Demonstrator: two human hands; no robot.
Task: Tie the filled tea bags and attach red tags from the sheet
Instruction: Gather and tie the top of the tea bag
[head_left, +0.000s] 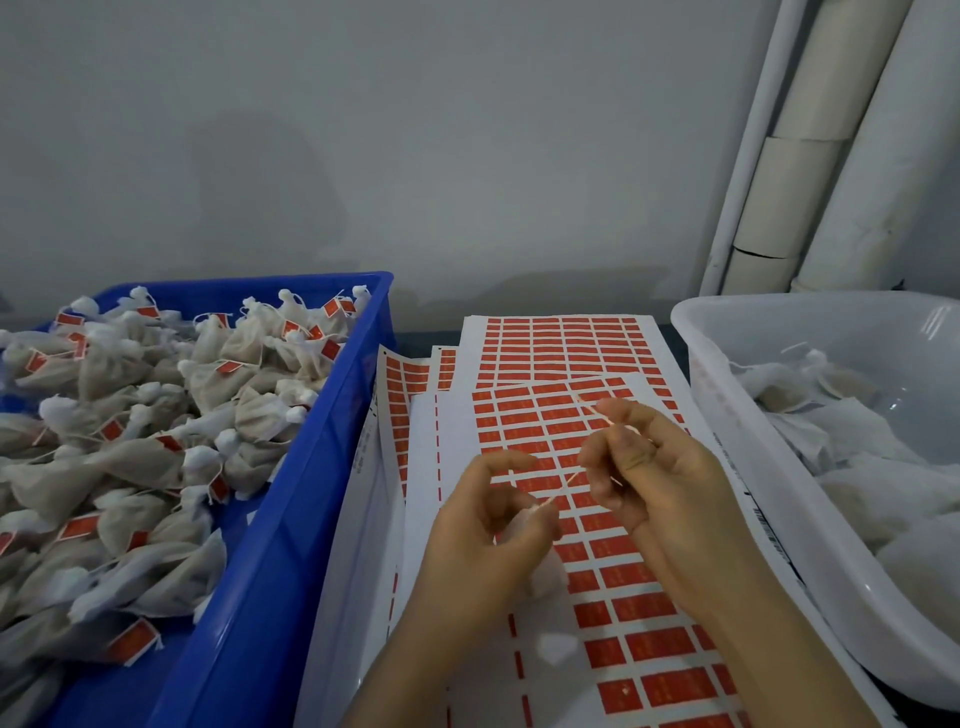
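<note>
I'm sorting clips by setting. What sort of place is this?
Probably a small hand-packing workbench for tea bags, not a home kitchen. A blue crate holds many tied, tagged tea bags, a white tub holds untagged ones, and sheets of red tags cover the table between them.

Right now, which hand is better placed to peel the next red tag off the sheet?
Right hand: it pinches only the thin string, above the white sheet of red tags; the left hand holds the white tea bag.
</note>
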